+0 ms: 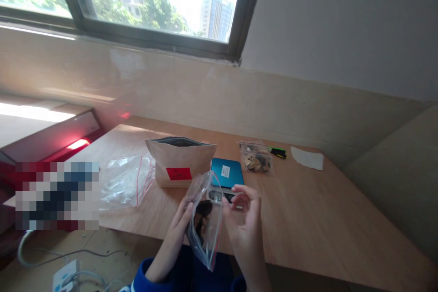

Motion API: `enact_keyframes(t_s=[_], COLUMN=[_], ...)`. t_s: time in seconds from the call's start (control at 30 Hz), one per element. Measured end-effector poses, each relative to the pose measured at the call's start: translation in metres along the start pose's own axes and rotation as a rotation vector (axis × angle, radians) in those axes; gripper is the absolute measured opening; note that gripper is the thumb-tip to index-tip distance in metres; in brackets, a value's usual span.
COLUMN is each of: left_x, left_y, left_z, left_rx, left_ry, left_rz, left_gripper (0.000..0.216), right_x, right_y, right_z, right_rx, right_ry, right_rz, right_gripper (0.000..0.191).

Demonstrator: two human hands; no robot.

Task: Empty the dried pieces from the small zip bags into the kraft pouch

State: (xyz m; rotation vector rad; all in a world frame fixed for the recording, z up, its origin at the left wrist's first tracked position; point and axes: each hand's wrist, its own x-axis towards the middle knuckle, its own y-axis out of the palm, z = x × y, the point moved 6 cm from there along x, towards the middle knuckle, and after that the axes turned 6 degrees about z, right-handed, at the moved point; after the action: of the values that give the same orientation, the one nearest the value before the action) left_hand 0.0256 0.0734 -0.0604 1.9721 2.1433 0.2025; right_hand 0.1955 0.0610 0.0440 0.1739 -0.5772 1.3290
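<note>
My left hand (178,226) grips the left side of a clear zip bag (205,223) with a red seal, held upright above the near table edge. Dark pieces lie inside the bag. My right hand (244,219) pinches the bag's open mouth on the right side, fingers curled. Just behind the bag, a small blue scale (226,172) rests on the wooden table (308,219). A brown paper pouch (180,160) with a red label stands open to the left of the scale.
Empty clear zip bags (126,180) lie left of the pouch. A filled small bag (256,159), a green marker (278,152) and a white paper slip (308,158) lie at the far side. Cables and a power strip (66,276) are on the floor.
</note>
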Motion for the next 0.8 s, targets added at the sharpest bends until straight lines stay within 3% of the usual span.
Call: enact_keyframes(t_s=[0.07, 0.23, 0.37, 0.53, 0.8], left_x=[-0.004, -0.008, -0.009, -0.009, -0.010], left_y=[-0.004, 0.000, -0.004, -0.009, -0.010], left_z=[-0.007, -0.016, -0.017, -0.018, -0.020], left_rx=[0.031, 0.099, 0.152, 0.140, 0.100], left_ry=[0.017, 0.065, 0.123, 0.183, 0.172], left_rz=[-0.032, -0.027, -0.054, -0.049, -0.076], left_gripper=[0.046, 0.042, 0.041, 0.039, 0.038], right_x=[0.000, -0.003, -0.008, -0.017, -0.014], right_y=[0.001, 0.027, 0.037, 0.043, 0.038], right_z=[0.010, 0.014, -0.004, -0.015, -0.017], right_rx=[-0.023, -0.073, -0.059, 0.012, -0.034], right_ry=[-0.077, -0.116, 0.058, 0.262, 0.227], right_rz=[0.016, 0.307, 0.345, 0.500, 0.486], right_gripper=[0.017, 0.020, 0.034, 0.047, 0.056])
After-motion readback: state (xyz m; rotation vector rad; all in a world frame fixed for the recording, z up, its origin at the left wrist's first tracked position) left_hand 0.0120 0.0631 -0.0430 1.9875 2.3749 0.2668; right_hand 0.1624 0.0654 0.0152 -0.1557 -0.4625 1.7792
